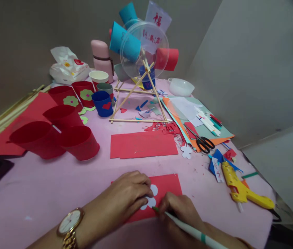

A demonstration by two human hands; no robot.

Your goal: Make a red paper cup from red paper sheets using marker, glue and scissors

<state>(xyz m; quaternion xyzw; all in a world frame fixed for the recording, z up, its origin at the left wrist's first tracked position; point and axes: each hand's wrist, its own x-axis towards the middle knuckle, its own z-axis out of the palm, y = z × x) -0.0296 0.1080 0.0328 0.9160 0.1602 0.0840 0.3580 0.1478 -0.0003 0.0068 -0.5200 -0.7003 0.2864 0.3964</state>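
Observation:
My left hand [129,193], with a gold watch on its wrist, lies with fingers curled down on a white flower-shaped paper cutout [150,200]. The cutout rests on a red sheet of paper [168,185] near the table's front edge. My right hand [180,209] is closed around a white pen with a green tip [190,230]. The pen's tip touches the red sheet at the lower edge of the white flower.
A second red sheet [143,144] lies behind. Red paper cups [79,141] stand at the left, a blue cup [102,103] further back. A stick-framed wheel with cups [143,52] stands at the back. Scissors [202,141] and a yellow glue gun [240,188] lie at the right.

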